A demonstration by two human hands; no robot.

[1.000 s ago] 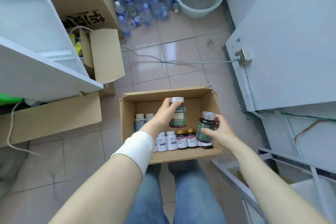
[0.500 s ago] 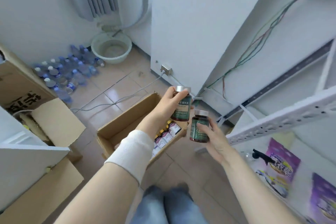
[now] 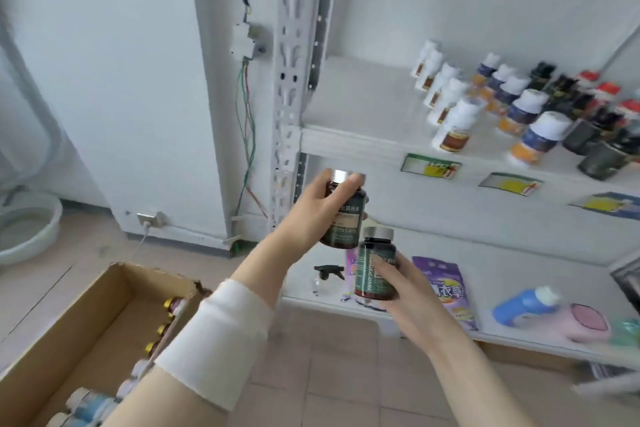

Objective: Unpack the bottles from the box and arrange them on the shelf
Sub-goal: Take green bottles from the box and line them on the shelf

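My left hand (image 3: pixel 317 210) grips a dark green-labelled bottle (image 3: pixel 348 224) with a silver cap, held up in front of the white shelf (image 3: pixel 360 135). Just below it, my right hand (image 3: pixel 403 284) holds a second dark green-labelled bottle (image 3: pixel 375 270) upright. Both bottles hang in the air below the upper shelf board. The cardboard box (image 3: pixel 86 315) lies on the floor at the lower left, with several small bottles (image 3: pixel 166 322) along its right side. Rows of white, blue and dark bottles (image 3: pixel 512 111) stand on the upper shelf at the right.
A perforated white shelf post (image 3: pixel 287 80) rises by the wall, beside loose wires (image 3: pixel 246 121). The lower shelf holds a purple pouch (image 3: pixel 446 284), a spray trigger (image 3: pixel 327 272) and a blue and pink bottle (image 3: pixel 550 314). A pale basin (image 3: pixel 26 229) sits at far left.
My view has swung up and right from the box to the shelf. Both hands have lifted their bottles away from the box toward the shelf.
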